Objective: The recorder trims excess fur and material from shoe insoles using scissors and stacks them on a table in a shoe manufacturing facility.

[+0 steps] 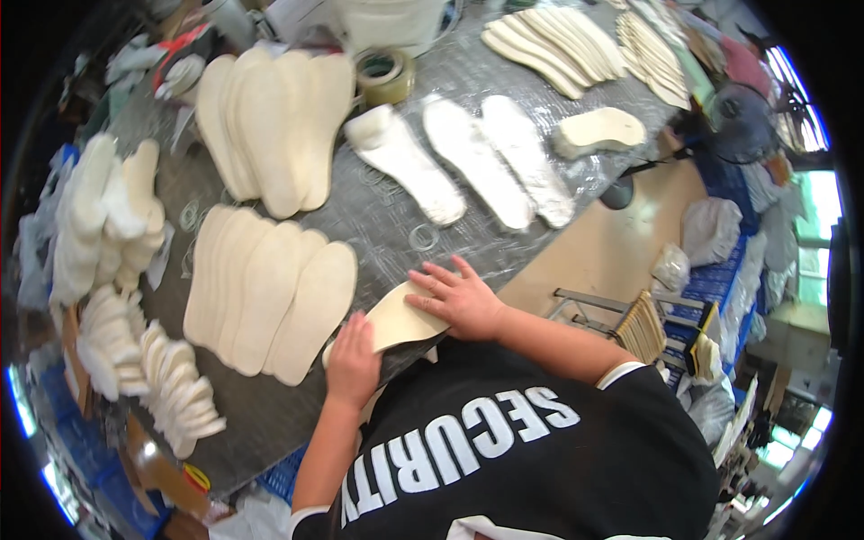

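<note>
Insole (400,321) looks plain cream, long and gently curved.

3 Shiny White Plastic-Wrapped Insole-Shaped Packs (477,162), At Least 6 Overlapping Rows of Cream Insoles (274,126)

The rows: 2 left, 2 lower left, at least 2 upper right; overlap hides the piece total. 1 bare left hand (352,360), 1 bare right hand (463,301), 1 curved cream insole (396,322) beneath both. 1 thick cream insole-shaped stack (601,130). 1 round black fan (742,112).
</note>
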Tool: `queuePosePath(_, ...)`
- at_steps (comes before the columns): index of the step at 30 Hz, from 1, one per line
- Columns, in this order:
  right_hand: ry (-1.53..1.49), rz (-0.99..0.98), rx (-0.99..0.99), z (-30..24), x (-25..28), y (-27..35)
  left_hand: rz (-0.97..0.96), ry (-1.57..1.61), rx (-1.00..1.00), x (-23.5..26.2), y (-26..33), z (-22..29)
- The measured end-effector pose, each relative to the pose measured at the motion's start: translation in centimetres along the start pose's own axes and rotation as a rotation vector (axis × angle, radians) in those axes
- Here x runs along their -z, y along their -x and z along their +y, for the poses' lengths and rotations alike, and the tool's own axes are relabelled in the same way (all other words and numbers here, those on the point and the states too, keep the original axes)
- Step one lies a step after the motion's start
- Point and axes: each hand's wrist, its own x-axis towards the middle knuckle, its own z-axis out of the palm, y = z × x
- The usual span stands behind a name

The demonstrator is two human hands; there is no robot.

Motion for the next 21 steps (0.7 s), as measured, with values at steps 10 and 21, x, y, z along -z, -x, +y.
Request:
queuePosePath(10,-0.703,0.533,-0.254,15.0,11.1,10.3,-0.433,0.811,0.119,3.6,-13.8,6.9)
queuePosePath(21,-0.053,1.159,-0.532,42.2,12.9,19.5,0.347,0.209,-0.432,-9.9,-42.9,20.6)
